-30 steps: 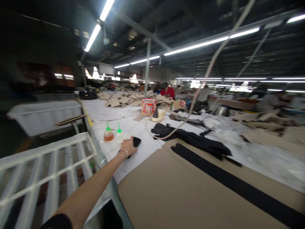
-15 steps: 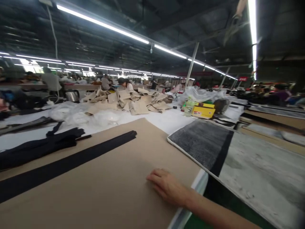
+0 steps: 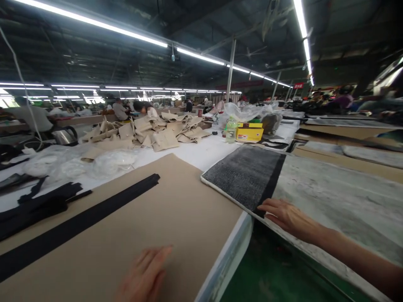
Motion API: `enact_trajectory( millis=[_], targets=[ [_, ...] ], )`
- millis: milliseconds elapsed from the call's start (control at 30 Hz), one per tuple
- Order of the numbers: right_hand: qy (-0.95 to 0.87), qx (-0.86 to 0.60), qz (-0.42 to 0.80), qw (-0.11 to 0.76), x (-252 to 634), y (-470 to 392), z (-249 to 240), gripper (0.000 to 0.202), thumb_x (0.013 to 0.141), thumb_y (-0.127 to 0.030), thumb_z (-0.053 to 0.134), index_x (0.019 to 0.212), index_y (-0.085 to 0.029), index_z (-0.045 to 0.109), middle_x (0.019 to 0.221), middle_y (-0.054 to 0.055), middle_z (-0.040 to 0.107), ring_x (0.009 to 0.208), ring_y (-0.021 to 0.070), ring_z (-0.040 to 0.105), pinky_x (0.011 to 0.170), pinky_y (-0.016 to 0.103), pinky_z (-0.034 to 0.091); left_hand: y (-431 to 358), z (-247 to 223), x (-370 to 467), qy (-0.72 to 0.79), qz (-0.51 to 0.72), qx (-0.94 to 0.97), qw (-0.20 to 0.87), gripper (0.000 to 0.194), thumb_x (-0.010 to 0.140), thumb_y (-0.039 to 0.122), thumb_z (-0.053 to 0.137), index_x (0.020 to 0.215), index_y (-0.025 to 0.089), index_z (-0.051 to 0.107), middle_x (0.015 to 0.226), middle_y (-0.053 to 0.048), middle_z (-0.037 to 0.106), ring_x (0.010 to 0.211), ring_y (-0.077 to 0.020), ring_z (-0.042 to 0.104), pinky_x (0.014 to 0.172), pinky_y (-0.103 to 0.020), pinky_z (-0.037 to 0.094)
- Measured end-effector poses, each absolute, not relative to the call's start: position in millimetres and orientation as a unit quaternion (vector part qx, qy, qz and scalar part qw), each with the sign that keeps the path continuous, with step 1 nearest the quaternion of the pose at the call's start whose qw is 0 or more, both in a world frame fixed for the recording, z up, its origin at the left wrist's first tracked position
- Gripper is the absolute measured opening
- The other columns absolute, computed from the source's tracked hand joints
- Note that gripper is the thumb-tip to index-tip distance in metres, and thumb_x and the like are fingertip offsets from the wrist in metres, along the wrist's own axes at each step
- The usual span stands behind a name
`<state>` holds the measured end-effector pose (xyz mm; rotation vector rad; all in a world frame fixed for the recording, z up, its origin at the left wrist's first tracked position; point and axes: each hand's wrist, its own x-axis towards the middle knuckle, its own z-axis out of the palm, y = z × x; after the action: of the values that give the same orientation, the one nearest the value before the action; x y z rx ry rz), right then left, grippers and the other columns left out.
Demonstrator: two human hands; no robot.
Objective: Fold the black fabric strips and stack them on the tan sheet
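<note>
At your far left, a black bundle (image 3: pixel 47 203) lies just beyond the black strip (image 3: pixel 85 222), which slants across the brown sheet (image 3: pixel 179 214). Your left hand (image 3: pixel 145 272) is over the near part of that sheet, with the strip up and to its left. It is blurred, its fingers extended and close together, with nothing visible in them; I cannot tell whether it touches the sheet. Farther right, the dark cloth (image 3: pixel 245 178) lies on the pale board (image 3: pixel 340 193). Your right hand (image 3: pixel 289 216) is at the cloth's near right corner, and the cloth stretches away and leftward from your fingertips. Those fingers are slightly bent and close together; I cannot tell whether they pinch the edge.

Half a second ago your right hand is over the brown sheet and your left is out of view; the strip and cloth look unmoved.
</note>
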<state>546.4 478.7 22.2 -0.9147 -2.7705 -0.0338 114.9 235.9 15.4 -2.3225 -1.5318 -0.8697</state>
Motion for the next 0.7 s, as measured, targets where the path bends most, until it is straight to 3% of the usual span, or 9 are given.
enact_trajectory(
  millis=[100, 267, 467, 700],
  targets=[
    [-0.947, -0.302, -0.039, 0.106, 548.6, 485.0, 12.7, 0.029, 0.097, -0.024, 0.042, 0.118, -0.022, 0.061, 0.108, 0.009, 0.062, 0.092, 0.0265, 0.061, 0.082, 0.043, 0.045, 280.3, 36.8, 184.2, -0.516, -0.304, -0.801, 0.012, 0.04, 0.086, 0.005, 0.042, 0.12, 0.024, 0.051, 0.108, -0.003, 0.067, 0.1, -0.0178, 0.062, 0.086, -0.029, 0.054],
    [-0.954, -0.273, -0.076, 0.095, 549.2, 496.0, 12.0, 0.026, 0.096, -0.018, 0.042, 0.112, -0.022, 0.062, 0.096, 0.006, 0.061, 0.082, 0.0222, 0.059, 0.077, 0.037, 0.041, 337.4, 45.5, 266.9, -0.502, -0.283, -0.808, -0.121, 0.036, 0.076, -0.001, 0.044, 0.102, 0.021, 0.055, 0.108, -0.003, 0.063, 0.103, -0.0208, 0.054, 0.092, -0.037, 0.049],
    [-0.967, -0.221, -0.094, 0.089, 547.6, 501.8, 16.0, 0.02, 0.098, -0.017, 0.042, 0.093, -0.018, 0.061, 0.084, 0.005, 0.058, 0.076, 0.0198, 0.053, 0.073, 0.035, 0.035, 389.1, 25.7, 312.5, -0.433, -0.205, -0.877, -0.041, 0.022, 0.082, 0.005, 0.047, 0.096, 0.019, 0.058, 0.127, -0.003, 0.059, 0.111, -0.0226, 0.049, 0.093, -0.038, 0.047],
    [-0.976, -0.17, -0.095, 0.103, 547.3, 512.2, 14.9, 0.032, 0.098, -0.009, 0.029, 0.08, -0.018, 0.053, 0.078, 0.004, 0.055, 0.07, 0.018, 0.047, 0.07, 0.033, 0.033, 412.1, 2.6, 334.0, -0.414, -0.163, -0.896, -0.011, 0.022, 0.085, 0.007, 0.045, 0.099, 0.016, 0.059, 0.137, -0.005, 0.053, 0.112, -0.0242, 0.05, 0.091, -0.039, 0.048]
  ],
)
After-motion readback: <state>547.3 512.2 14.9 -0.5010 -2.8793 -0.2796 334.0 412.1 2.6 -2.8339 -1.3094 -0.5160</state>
